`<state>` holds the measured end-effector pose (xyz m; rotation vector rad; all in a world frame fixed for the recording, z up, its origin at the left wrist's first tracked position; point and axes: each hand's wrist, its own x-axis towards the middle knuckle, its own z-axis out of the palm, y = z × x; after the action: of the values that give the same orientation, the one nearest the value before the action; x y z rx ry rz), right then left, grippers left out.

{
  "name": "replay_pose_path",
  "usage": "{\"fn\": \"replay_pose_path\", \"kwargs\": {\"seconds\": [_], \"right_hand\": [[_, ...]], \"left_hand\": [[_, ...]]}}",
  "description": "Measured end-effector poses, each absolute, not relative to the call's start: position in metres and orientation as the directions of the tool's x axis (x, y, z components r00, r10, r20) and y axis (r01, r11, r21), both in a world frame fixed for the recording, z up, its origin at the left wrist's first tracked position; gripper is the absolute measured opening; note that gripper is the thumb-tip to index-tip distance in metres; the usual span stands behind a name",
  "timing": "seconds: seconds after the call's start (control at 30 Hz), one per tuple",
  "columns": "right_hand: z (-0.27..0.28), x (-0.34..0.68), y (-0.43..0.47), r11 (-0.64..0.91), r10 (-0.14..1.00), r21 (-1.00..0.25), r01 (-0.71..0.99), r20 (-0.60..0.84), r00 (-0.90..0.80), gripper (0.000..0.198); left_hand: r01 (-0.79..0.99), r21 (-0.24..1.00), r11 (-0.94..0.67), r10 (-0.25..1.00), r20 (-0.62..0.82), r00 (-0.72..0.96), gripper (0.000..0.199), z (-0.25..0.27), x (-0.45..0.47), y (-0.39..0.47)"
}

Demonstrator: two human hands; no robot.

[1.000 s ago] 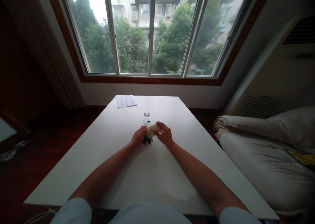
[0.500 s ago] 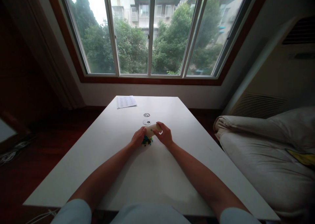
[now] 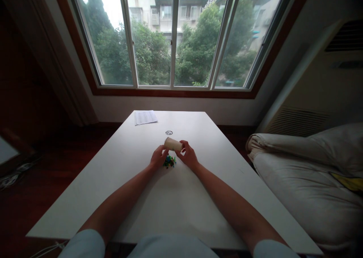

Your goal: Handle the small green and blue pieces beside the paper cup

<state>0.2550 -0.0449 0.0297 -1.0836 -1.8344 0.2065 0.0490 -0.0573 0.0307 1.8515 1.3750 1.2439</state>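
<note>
A cream-coloured cylinder (image 3: 173, 144), like a cardboard tube or canister, is held on its side just above the table. My left hand (image 3: 159, 157) grips its left end from below, and my right hand (image 3: 188, 154) has thumb and fingers around the right end. Under it, between my hands, lies a small heap of little coloured pieces (image 3: 170, 161), mostly green, blue and dark; their kind is too small to make out. Beyond the cylinder a round flat disc with a dark pattern (image 3: 169, 132) rests on the table.
A white table (image 3: 170, 205) stretches ahead of me toward a wide window (image 3: 172, 42). Papers (image 3: 145, 117) lie at its far left corner. To the right stands a sofa or bed with pale covers (image 3: 295, 182). Cables (image 3: 17, 176) are on the floor at left.
The cylinder has turned: its left end has swung up and away from me, and it now covers the nearer of two round discs. More of the coloured heap shows.
</note>
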Motion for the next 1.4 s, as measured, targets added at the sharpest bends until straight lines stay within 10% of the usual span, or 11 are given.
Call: {"fn": "replay_pose_path", "kwargs": {"seconds": [0.47,1.4], "right_hand": [[0.0319,0.2566,-0.0443,0.607,0.747,-0.530,0.592,0.634,-0.198,0.046],[0.0337,0.2558,-0.0467,0.563,0.756,-0.480,0.673,0.627,-0.186,0.041]], "left_hand": [[0.587,0.557,-0.587,0.754,0.641,0.146,0.021,0.0316,0.0478,-0.0570],[0.587,0.541,-0.602,0.741,0.653,0.159,0.017,0.0353,0.0459,-0.0599]]}}
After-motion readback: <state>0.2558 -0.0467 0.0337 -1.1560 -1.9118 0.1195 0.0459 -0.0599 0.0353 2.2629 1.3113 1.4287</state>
